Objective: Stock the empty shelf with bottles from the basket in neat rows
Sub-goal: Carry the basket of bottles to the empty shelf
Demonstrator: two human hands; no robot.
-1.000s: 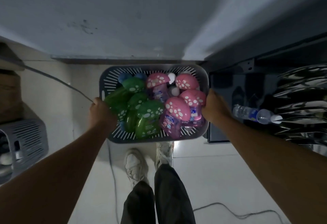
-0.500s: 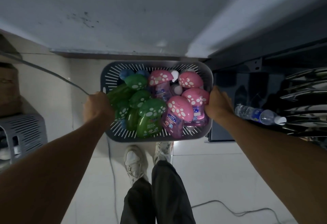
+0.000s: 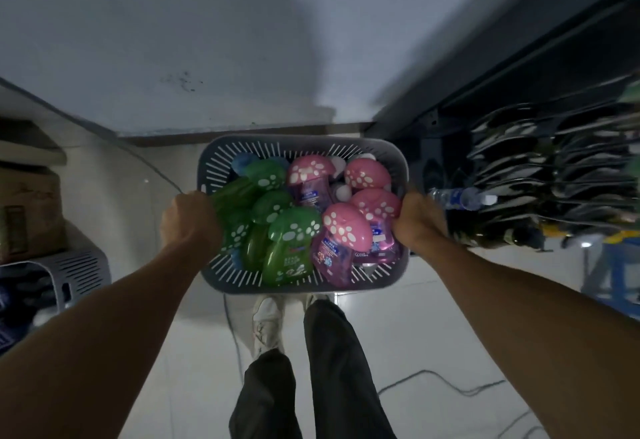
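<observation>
A grey slotted plastic basket (image 3: 304,147) hangs in the air in front of me, above my feet. Green bottles (image 3: 287,244) with spotted mushroom caps fill its left half, pink-capped purple bottles (image 3: 341,241) its right half. My left hand (image 3: 188,222) grips the basket's left rim. My right hand (image 3: 417,222) grips the right rim. A dark shelf unit (image 3: 519,67) rises on the right, blurred by motion.
A clear water bottle (image 3: 460,197) lies on the shelving at the right, beside rows of shiny dark packages (image 3: 540,175). A second grey basket (image 3: 79,272) and a cardboard box (image 3: 27,210) stand at the left. Cables (image 3: 450,386) run over the white floor. The wall is straight ahead.
The basket stays in both hands while my view swings to the right. More of the right shelving has come into sight, and the basket sits slightly higher and closer.
</observation>
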